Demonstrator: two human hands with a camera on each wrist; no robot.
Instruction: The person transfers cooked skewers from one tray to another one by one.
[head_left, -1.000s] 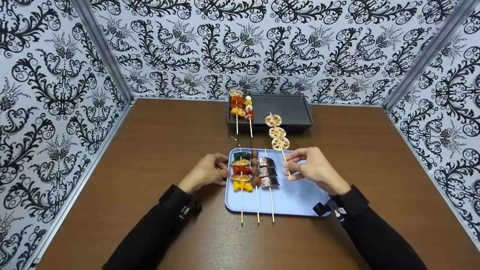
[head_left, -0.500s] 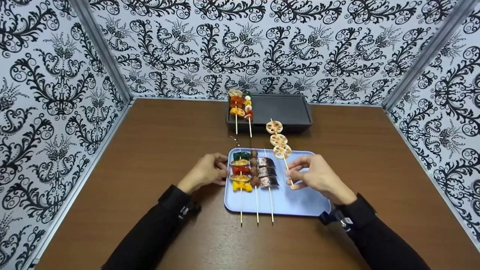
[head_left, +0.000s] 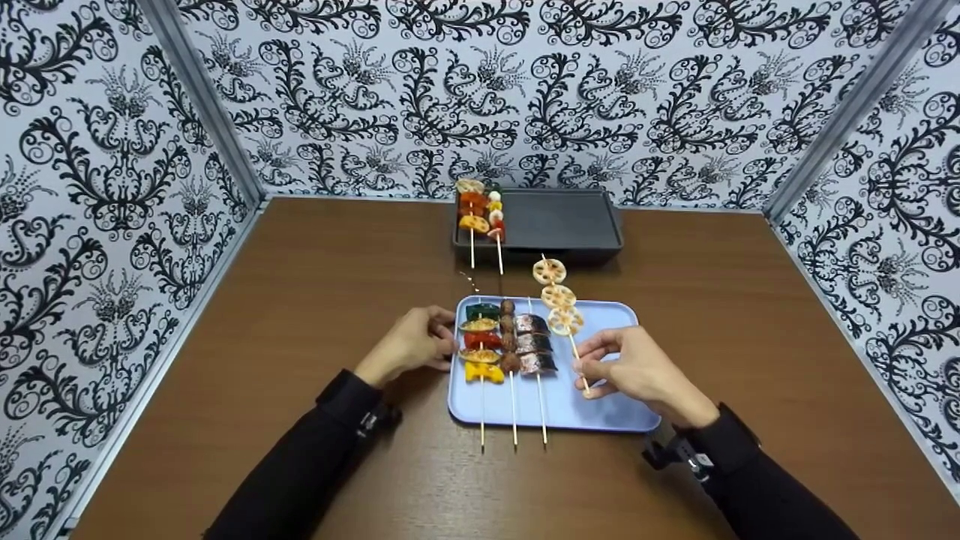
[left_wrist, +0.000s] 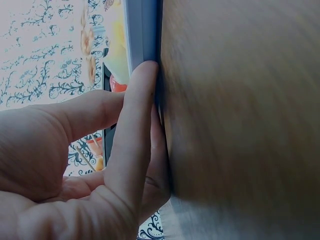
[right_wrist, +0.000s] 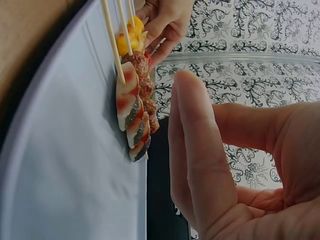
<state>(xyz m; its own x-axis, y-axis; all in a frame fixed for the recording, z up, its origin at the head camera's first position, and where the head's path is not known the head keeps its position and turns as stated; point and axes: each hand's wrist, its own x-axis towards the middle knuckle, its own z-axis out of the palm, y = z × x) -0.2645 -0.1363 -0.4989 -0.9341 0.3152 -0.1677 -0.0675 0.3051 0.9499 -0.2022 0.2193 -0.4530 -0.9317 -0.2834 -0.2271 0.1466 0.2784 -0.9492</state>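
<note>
My right hand point(head_left: 630, 367) pinches the bare stick of a lotus root skewer point(head_left: 559, 296) between thumb and fingers, over the right half of the light blue tray point(head_left: 600, 409). Three pale slices tilt up and away toward the back. In the right wrist view the fingers point(right_wrist: 200, 145) hide this skewer. My left hand point(head_left: 411, 341) holds the tray's left rim, its fingers point(left_wrist: 135, 120) along the edge in the left wrist view. On the tray lie a vegetable skewer point(head_left: 481, 340), a meatball skewer point(head_left: 509, 339) and a fish skewer point(head_left: 534, 343), sticks toward me.
Behind the tray stands a black grill plate point(head_left: 559, 217). Two more skewers lie on its left side, one with lotus root and orange pieces point(head_left: 473, 206), one with white and red pieces point(head_left: 497, 217). Patterned walls point(head_left: 480, 97) enclose the wooden table point(head_left: 337, 255).
My right hand has drawn the lotus root skewer toward me and slightly right, away from the grill plate and farther over the tray. The left hand stays at the tray's rim.
</note>
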